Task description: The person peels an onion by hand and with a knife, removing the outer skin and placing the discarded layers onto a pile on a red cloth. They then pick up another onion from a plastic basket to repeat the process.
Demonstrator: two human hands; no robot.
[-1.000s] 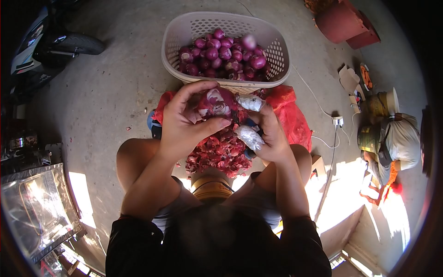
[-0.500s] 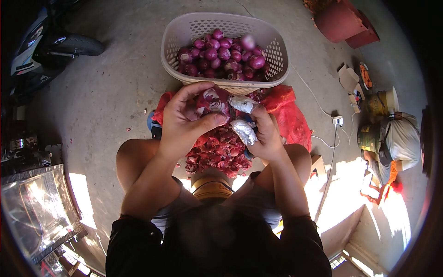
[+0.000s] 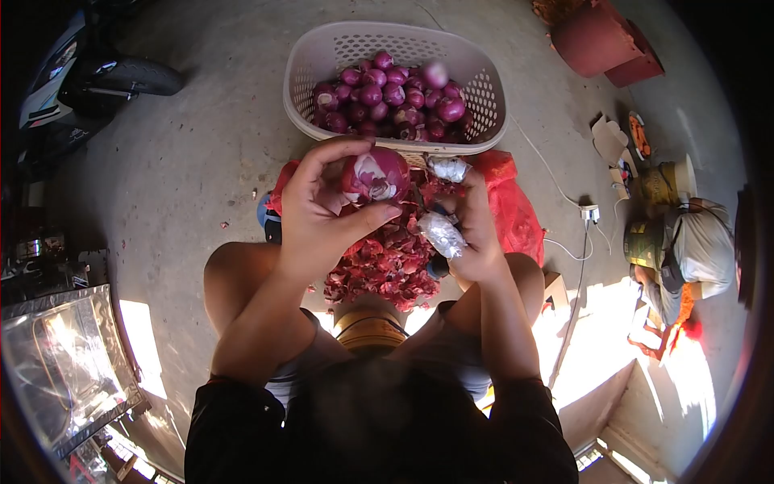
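Note:
My left hand (image 3: pixel 313 218) grips a red onion (image 3: pixel 377 173), thumb below and fingers curled around its far side. Pale, whitish patches show on the onion's purple surface. Just to its right is my right hand (image 3: pixel 477 230), thumb and forefinger spread apart, their tips wrapped in silver foil-like covers (image 3: pixel 442 234). Dark red skin shows between those two fingers, overlapping the pile behind. Below both hands lies a heap of papery red onion skins (image 3: pixel 383 270), between my knees.
A grey plastic basket (image 3: pixel 297 101) of peeled purple onions (image 3: pixel 391 95) stands ahead. Red mesh sacking (image 3: pixel 516 214) lies at the right of the skins. Another person (image 3: pixel 701 250) bends at far right, near a power cable (image 3: pixel 588 214). A motorbike wheel (image 3: pixel 145 77) is at upper left.
My right hand has drawn away from the onion to the right, its covered thumb and forefinger now farther apart. The onion has turned in my left hand, showing more smooth purple surface.

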